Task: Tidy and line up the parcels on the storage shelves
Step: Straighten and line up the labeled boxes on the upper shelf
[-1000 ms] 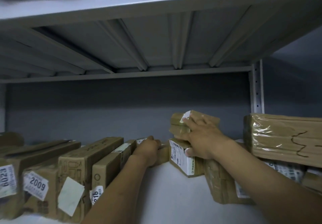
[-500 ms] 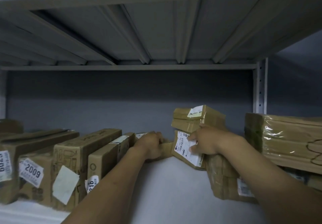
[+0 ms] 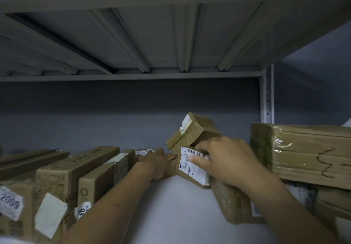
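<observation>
Right hand [image 3: 224,161] grips the labelled parcel [image 3: 191,167]; left hand [image 3: 158,165] clasps a small box [image 3: 173,167]. Best steady the tilted upper parcel [image 3: 191,132] before sliding leftward into line.

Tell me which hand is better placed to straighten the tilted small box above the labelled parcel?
Probably right. The right hand holds the labelled parcel directly under the tilted small box. The left hand sits lower, at the end of the box row.
</observation>
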`<state>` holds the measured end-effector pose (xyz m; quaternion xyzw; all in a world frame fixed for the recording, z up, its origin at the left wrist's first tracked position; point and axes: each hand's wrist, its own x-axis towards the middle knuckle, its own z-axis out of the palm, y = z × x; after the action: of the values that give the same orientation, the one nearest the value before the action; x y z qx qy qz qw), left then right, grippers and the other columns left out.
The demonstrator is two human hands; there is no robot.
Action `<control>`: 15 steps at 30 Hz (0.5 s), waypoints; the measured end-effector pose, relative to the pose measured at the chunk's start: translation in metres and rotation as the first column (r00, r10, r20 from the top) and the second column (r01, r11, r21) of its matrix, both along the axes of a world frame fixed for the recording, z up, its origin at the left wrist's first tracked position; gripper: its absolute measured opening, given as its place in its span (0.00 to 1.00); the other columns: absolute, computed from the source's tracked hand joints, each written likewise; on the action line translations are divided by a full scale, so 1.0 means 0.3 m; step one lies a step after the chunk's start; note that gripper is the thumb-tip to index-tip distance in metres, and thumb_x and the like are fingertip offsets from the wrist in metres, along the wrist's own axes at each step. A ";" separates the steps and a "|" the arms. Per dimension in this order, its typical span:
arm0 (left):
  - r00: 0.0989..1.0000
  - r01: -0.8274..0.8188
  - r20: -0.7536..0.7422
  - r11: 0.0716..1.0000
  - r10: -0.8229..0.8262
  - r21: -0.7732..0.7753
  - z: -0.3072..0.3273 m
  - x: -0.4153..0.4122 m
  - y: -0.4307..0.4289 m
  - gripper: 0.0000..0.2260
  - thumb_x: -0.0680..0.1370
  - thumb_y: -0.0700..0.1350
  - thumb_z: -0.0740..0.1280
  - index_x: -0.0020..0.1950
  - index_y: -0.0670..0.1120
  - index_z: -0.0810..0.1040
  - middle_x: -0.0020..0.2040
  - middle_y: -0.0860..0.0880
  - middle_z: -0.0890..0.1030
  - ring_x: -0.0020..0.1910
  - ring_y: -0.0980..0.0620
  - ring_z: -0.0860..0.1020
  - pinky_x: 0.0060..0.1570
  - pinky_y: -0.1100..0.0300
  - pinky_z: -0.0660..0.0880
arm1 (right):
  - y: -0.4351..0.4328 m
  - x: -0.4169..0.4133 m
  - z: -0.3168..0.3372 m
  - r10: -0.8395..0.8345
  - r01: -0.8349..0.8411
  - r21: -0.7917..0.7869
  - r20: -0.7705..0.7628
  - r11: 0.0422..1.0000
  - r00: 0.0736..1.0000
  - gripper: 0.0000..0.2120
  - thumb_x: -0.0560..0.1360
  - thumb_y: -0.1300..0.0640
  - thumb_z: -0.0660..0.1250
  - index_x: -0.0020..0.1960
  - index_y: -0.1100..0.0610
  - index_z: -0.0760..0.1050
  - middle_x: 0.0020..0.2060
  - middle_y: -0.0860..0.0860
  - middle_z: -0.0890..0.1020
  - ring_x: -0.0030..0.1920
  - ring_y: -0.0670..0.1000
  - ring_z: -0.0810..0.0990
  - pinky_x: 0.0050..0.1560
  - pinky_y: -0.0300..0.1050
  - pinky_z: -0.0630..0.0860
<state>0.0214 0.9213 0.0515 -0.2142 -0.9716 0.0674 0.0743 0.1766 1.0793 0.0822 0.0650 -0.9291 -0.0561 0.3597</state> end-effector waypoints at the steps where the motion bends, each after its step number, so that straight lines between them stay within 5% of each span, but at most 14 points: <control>1: 1.000 -0.019 0.011 0.999 0.019 -0.040 -0.001 0.014 0.003 0.37 0.76 0.36 0.64 0.77 0.61 0.50 0.72 0.44 0.59 0.70 0.35 0.61 0.63 0.39 0.67 | -0.001 0.009 -0.012 0.002 -0.002 0.003 0.007 1.000 1.000 0.23 0.75 0.32 0.55 0.60 0.43 0.75 0.53 0.43 0.81 0.53 0.48 0.78 0.47 0.45 0.70; 6: 0.999 -0.009 0.038 0.998 0.011 -0.059 0.008 0.032 0.012 0.40 0.76 0.33 0.61 0.77 0.61 0.45 0.74 0.44 0.54 0.72 0.35 0.57 0.63 0.42 0.67 | 0.004 0.008 -0.072 -0.084 0.085 0.102 -0.016 0.991 0.996 0.20 0.76 0.40 0.59 0.62 0.48 0.73 0.58 0.47 0.79 0.57 0.52 0.75 0.52 0.47 0.70; 11: 0.996 0.063 0.057 0.988 -0.071 0.139 0.027 0.018 -0.022 0.26 0.75 0.46 0.68 0.70 0.57 0.63 0.63 0.48 0.67 0.62 0.44 0.71 0.59 0.52 0.71 | 0.029 0.009 -0.091 -0.157 0.174 0.128 -0.128 0.976 0.979 0.14 0.76 0.46 0.60 0.57 0.49 0.77 0.49 0.47 0.82 0.49 0.51 0.78 0.41 0.44 0.68; 15: 0.992 0.124 -0.046 0.923 -0.115 0.364 0.001 0.014 0.006 0.17 0.73 0.58 0.70 0.56 0.51 0.74 0.58 0.49 0.77 0.53 0.50 0.77 0.56 0.54 0.75 | 0.056 -0.006 -0.115 -0.124 0.136 0.116 -0.099 0.984 0.987 0.19 0.78 0.45 0.59 0.67 0.48 0.69 0.57 0.49 0.79 0.57 0.53 0.75 0.48 0.45 0.69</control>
<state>0.0256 0.9230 0.0517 -0.2545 -0.9513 -0.1171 0.1284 0.1747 1.0960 0.0476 0.0234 -0.9088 -0.1391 0.3927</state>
